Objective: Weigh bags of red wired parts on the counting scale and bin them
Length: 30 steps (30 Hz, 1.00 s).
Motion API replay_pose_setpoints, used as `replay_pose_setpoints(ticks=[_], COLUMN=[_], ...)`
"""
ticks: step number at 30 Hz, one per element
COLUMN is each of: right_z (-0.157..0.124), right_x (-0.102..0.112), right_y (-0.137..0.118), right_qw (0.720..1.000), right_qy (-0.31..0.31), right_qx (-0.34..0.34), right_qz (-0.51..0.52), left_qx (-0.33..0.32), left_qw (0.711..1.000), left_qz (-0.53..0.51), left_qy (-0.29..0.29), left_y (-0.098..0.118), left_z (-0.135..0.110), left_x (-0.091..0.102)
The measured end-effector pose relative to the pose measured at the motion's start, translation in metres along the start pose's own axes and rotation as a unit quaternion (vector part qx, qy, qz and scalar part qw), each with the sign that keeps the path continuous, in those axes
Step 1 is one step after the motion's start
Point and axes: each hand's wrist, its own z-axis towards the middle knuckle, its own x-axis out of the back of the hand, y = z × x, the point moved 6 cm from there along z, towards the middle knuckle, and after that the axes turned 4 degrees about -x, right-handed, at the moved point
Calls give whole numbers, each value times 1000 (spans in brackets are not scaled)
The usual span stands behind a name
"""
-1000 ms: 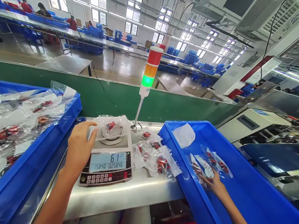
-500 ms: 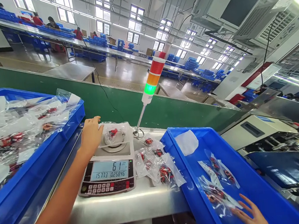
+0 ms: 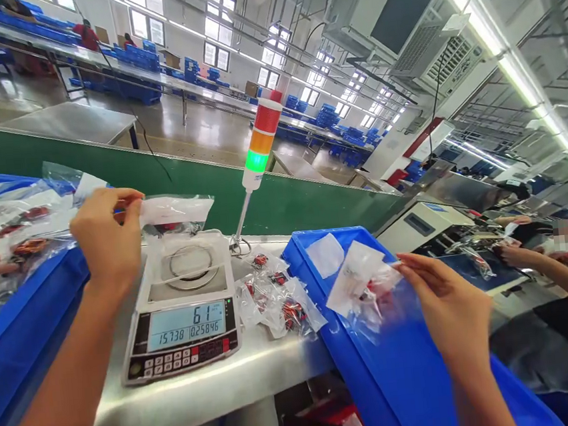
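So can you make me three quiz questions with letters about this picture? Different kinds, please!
1. Where is the clear bag in the left hand?
A above the scale
B on the floor
C inside a box

2. Which lamp glows on the signal tower?
A red
B amber
C green

3. The scale's round pan is:
A holding a bag
B bare
C under a hand

Answers:
1 A, the bag hangs over the scale.
2 C, the green section shines.
3 B, nothing rests on it.
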Motion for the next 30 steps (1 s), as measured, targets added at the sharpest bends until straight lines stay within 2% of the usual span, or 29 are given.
replay_pose_setpoints(ticks=[2,4,8,11,14,16,18,21,23,26,30], right_z=[11,17,15,8,2,2,4,13,22,36,40], right_x=[-37,-77,-156,-208,-251,-272,-283,-281,-264,-217,-134], right_y=[-33,-71,-140,-174,-192,-198,-200,-197,-191,-179,-151], right_qw=[994,979,940,912,898,895,894,895,895,900,924], right_qy=[-27,-61,-135,-195,-241,-260,-268,-268,-262,-222,-134], right_qx=[-10,7,59,67,60,61,67,74,71,65,57], right_qz=[107,192,306,354,363,358,352,349,354,369,354], left_qx=[-21,-12,43,98,85,38,-2,-28,-36,-46,-72], left_qw=[998,993,979,963,960,970,980,989,993,995,992], left_qz=[15,53,162,215,233,219,191,146,116,84,18], left_qy=[62,101,119,130,128,98,56,7,-14,-41,-106], left_y=[3,-4,-34,-54,-57,-51,-43,-34,-30,-21,0], left_z=[8,15,26,24,16,8,0,-10,-15,-24,-43], left_x=[31,61,116,148,155,144,127,104,92,76,48])
